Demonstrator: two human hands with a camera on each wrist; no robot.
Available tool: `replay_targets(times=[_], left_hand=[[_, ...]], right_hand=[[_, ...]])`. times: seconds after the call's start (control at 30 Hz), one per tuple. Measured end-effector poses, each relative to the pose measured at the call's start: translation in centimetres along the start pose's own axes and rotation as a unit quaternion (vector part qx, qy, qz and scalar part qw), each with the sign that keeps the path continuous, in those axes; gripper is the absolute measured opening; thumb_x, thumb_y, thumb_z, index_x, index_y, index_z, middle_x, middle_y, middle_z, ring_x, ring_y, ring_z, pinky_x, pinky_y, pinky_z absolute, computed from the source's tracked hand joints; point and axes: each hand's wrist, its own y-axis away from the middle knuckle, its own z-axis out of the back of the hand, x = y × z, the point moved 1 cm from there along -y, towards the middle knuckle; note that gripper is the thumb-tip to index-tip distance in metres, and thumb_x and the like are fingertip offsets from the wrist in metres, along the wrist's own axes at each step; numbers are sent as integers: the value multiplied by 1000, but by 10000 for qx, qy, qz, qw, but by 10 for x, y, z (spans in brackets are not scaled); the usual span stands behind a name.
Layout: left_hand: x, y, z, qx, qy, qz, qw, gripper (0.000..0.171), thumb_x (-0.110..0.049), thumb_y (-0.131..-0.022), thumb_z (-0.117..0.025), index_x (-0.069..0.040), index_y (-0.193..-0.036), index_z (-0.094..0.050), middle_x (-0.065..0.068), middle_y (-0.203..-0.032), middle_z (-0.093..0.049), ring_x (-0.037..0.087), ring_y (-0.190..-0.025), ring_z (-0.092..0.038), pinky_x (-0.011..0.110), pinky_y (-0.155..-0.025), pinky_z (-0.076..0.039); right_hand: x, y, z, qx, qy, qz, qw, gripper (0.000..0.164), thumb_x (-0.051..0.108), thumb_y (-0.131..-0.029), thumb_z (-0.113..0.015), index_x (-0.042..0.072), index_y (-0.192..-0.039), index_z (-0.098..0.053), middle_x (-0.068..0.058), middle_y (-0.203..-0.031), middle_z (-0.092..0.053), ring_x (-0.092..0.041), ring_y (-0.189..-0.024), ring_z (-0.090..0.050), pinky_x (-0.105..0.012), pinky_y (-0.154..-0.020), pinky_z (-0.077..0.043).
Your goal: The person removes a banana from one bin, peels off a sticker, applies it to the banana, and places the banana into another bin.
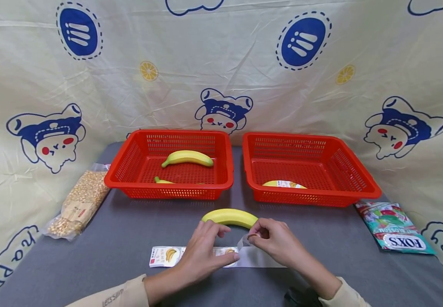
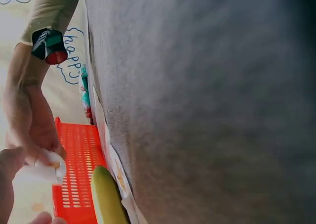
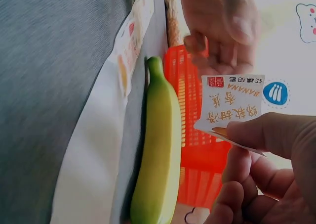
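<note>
Between thumb and fingers, my right hand (image 1: pixel 279 242) pinches a white banana sticker (image 3: pixel 232 98) with orange and red print, raised off the table. My left hand (image 1: pixel 203 250) is over the strip of banana stickers (image 1: pixel 163 257), fingers extended and holding nothing. In the right wrist view, the left fingers (image 3: pixel 224 53) are just beyond the raised sticker. Bare white backing (image 1: pixel 261 258) continues the strip to the right, under the right hand. Just behind both hands lies a yellow banana (image 1: pixel 231 216) with a greenish tip.
At the back left, a red basket (image 1: pixel 169 192) holds bananas (image 1: pixel 188 157). The red basket (image 1: pixel 302 198) on the right contains a banana with a sticker (image 1: pixel 284 184). A bag of corn kernels (image 1: pixel 81 202) lies far left, a green FOX'S packet (image 1: pixel 395 228) far right.
</note>
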Motion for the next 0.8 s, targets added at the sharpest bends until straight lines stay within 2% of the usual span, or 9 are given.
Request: replay_targets(times=[0.1, 0.17, 0.37, 0.43, 0.5, 0.6, 0.67, 0.7, 0.8], left_hand=[[-5, -5, -3, -53, -40, 11, 10000, 52, -41, -70, -79, -16, -110, -55, -2, -95, -56, 8, -92, -43, 23, -77, -38], [-6, -7, -4, -177, -156, -38, 9997, 49, -38, -71, -79, -17, -108, -55, -4, -92, -56, 6, -88, -41, 21, -74, -37], [-5, -14, -3, -641, -178, -305, 9973, 13, -22, -77, -74, -19, -83, -63, -8, -79, -55, 3, -79, -39, 23, -73, -33], [-4, -17, -1, -712, -106, -316, 9969, 9, -19, -78, -73, -19, -77, -64, -9, -76, -55, 3, -77, -39, 24, -73, -32], [-3, -19, 0, -736, -5, -252, 9970, 8, -18, -79, -72, -18, -74, -66, -8, -73, -55, 4, -76, -39, 24, -72, -31], [-1, -20, 2, -728, 221, -87, 9971, 7, -16, -79, -73, -16, -73, -68, -8, -71, -56, 4, -74, -39, 23, -71, -30], [0, -21, 4, -684, 340, 47, 9971, 6, -15, -79, -73, -16, -74, -69, -9, -70, -56, 4, -73, -40, 24, -71, -31], [0, -21, 4, -656, 382, 112, 9971, 5, -15, -79, -73, -16, -75, -69, -9, -70, -56, 4, -73, -40, 24, -71, -31], [2, -22, 6, -566, 468, 277, 9969, 5, -16, -80, -72, -17, -76, -69, -10, -71, -56, 5, -73, -42, 24, -71, -30]], right_hand=[[6, -3, -4, 130, -184, 128, 9997, 9, 14, -78, -73, 16, -78, -64, 5, -67, -53, -4, -61, -46, -19, -53, -38], [9, -4, -5, 179, -201, 177, 9995, 9, 15, -79, -73, 17, -78, -64, 5, -68, -54, -5, -62, -46, -19, -54, -39], [10, -4, -6, 177, -141, 233, 9995, 9, 14, -78, -73, 17, -78, -65, 4, -70, -54, -6, -66, -46, -20, -58, -39], [8, -5, -7, 149, -149, 185, 9996, 8, 12, -78, -72, 16, -81, -66, 4, -71, -54, -7, -66, -46, -20, -57, -39], [5, -6, -7, 105, -169, 178, 9996, 13, 9, -78, -72, 12, -90, -67, 3, -72, -54, -6, -65, -47, -20, -57, -40], [1, -7, -8, 25, -229, 178, 9996, 32, 4, -77, -71, 6, -108, -64, 3, -73, -55, -5, -63, -47, -19, -55, -41], [-1, -9, -8, -34, -217, 233, 9995, 37, 3, -77, -71, 4, -113, -62, 4, -73, -55, -4, -63, -47, -19, -55, -41], [-2, -10, -8, -65, -185, 269, 9994, 35, 3, -76, -71, 5, -111, -64, 5, -73, -55, -4, -63, -47, -19, -55, -40], [-4, -13, -7, -217, -16, 496, 9985, 16, 9, -76, -74, 12, -91, -70, 8, -72, -54, -4, -66, -46, -18, -58, -40]])
